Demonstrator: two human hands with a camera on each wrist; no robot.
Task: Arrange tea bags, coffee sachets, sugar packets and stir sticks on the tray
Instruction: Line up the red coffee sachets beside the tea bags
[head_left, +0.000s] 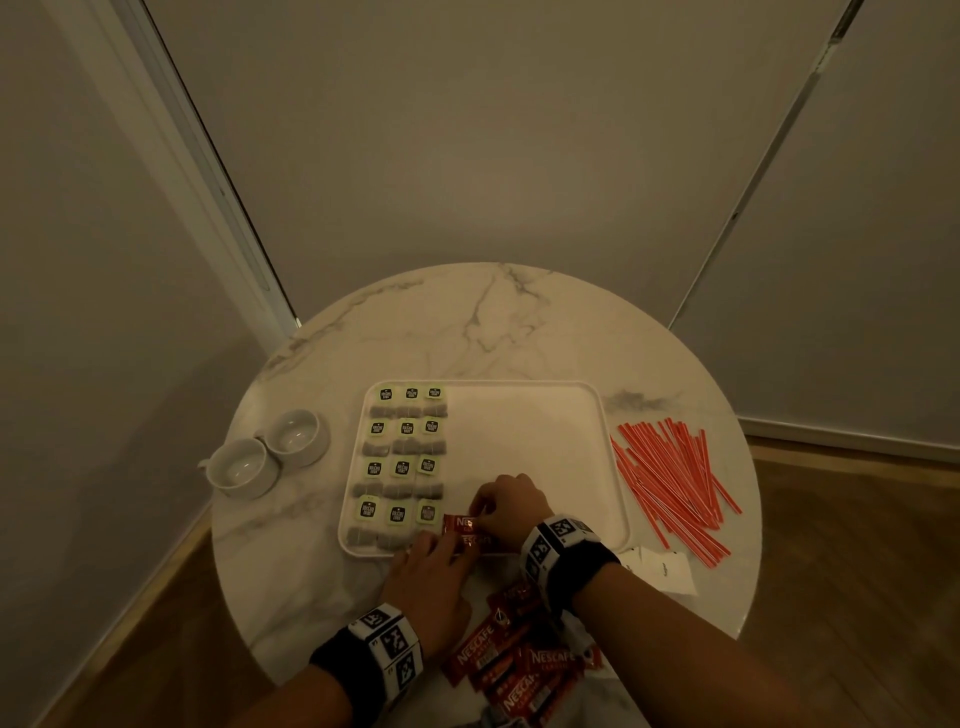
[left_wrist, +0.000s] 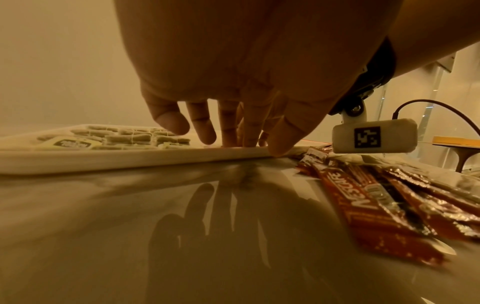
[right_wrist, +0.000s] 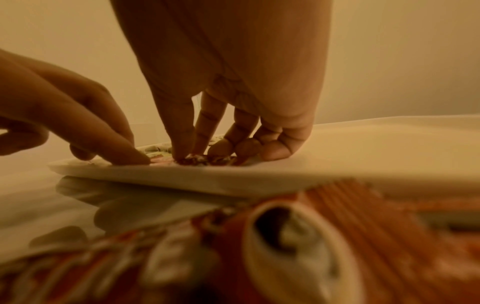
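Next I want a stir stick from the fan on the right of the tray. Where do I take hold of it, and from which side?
Judging by the head view, pinch a stir stick near its end closest to you, coming from above with the right hand. The sticks lie flat and overlapping on the table; their near ends splay apart, so one can probably be singled out there.

We are looking down at a round, marble-patterned worktop (head_left: 493, 322) standing in a dimly, warmly lit corner. Plain grey wall panels (head_left: 467, 156) are rising behind it, and a wooden floor (head_left: 857, 545) is showing on either side, edged by a pale skirting board (head_left: 852, 439).
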